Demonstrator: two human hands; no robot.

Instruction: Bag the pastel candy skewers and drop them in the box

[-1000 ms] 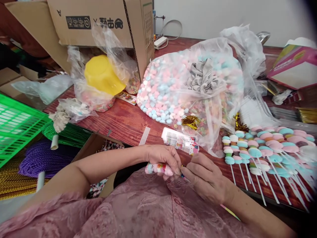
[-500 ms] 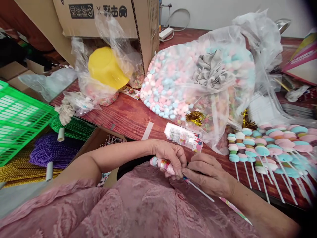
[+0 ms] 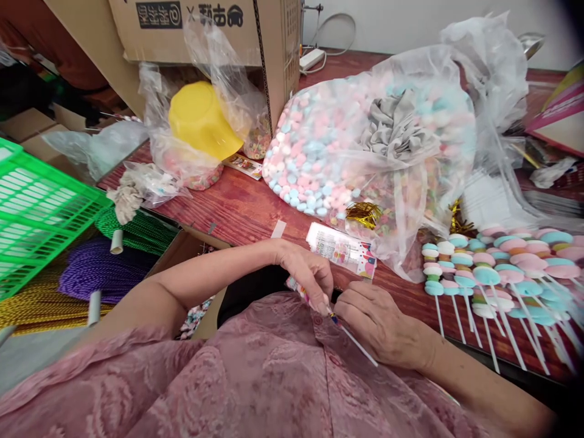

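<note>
My left hand (image 3: 308,274) is closed around a wrapped marshmallow skewer (image 3: 298,288), held low in front of my shirt. Its pink and white candy shows only partly past my fingers. A white stick (image 3: 361,345) sticks out of the lower end, pointing down to the right. At the neck of the wrapper there is a small dark blue and coloured gather (image 3: 334,317). My right hand (image 3: 381,325) is curled shut right beside that neck; its fingertips are tucked under, so what they pinch is hidden.
Unwrapped marshmallow skewers (image 3: 486,277) lie piled at the table's right edge. Behind are a large bag of marshmallows (image 3: 314,152), gold ties (image 3: 364,214) and printed wrappers (image 3: 335,246). A yellow bowl (image 3: 201,121), a cardboard box (image 3: 191,36) and a green basket (image 3: 41,207) stand left.
Both hands have tipped lower, and the skewer's stick now points more steeply down. My right fingers have curled in from an extended pinch. My left hand covers more of the candy.
</note>
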